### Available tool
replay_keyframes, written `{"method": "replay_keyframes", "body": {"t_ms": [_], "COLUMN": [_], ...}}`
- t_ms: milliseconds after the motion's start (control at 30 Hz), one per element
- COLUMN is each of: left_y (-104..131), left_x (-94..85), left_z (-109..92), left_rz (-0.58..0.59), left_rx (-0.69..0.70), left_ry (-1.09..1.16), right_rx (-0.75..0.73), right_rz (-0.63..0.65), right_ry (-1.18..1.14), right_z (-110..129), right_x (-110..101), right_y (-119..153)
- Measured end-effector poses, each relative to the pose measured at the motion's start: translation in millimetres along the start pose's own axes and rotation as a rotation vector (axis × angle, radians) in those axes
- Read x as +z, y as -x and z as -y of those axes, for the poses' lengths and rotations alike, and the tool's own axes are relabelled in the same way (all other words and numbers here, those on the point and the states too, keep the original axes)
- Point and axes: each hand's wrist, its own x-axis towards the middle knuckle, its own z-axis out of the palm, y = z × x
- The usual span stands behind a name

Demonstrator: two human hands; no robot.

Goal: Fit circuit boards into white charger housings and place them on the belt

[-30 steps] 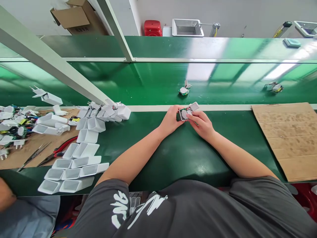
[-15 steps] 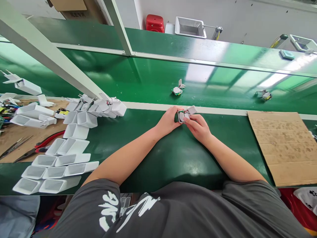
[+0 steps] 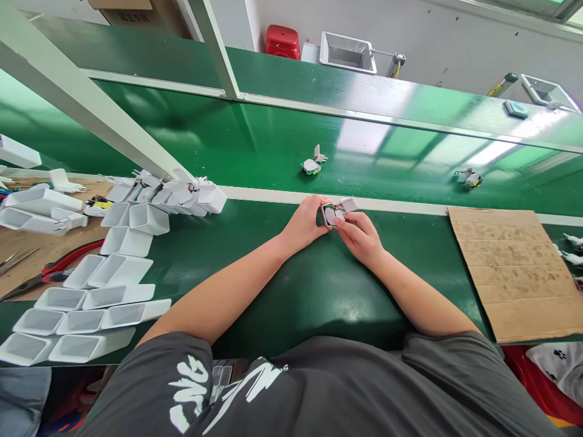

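In the middle of the bench, my left hand [image 3: 301,226] is closed around a small white plastic housing [image 3: 324,216], its opening facing up toward me. A circuit board assembly [image 3: 333,215] with a pale round-edged part sits at that opening, joined by wires to a white plug cover [image 3: 348,204] tilted out to the right. My right hand [image 3: 363,238] pinches the assembly, thumb and fingers against it at the housing's mouth. The fingers partly hide how deep the board lies.
Rows of open white housings [image 3: 121,270] stand at left, near red-handled pliers [image 3: 68,258] on cardboard. On the green belt [image 3: 264,145] lie two board assemblies [image 3: 311,165]. A cardboard sheet [image 3: 510,273] lies at right. A slanted metal post [image 3: 100,115] crosses the left.
The board assemblies on the belt and the white housing at far left have shifted left. The view has turned slightly. Both hands keep nearly the same hold on the housing and assembly.
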Motion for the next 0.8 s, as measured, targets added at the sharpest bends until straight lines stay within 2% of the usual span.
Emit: {"method": "replay_keyframes", "body": {"t_ms": [633, 800], "left_y": [-0.3, 0.1], "left_x": [0.7, 1.2], "left_z": [0.8, 2.0], "left_rz": [-0.012, -0.002], "left_rx": [0.037, 0.061], "left_ry": [-0.050, -0.034], "right_rx": [-0.020, -0.077], "right_rz": [0.028, 0.024], "right_ry": [0.029, 0.053], "right_z": [0.8, 2.1], "right_x": [-1.6, -1.6], "right_y": [-0.9, -3.3]}}
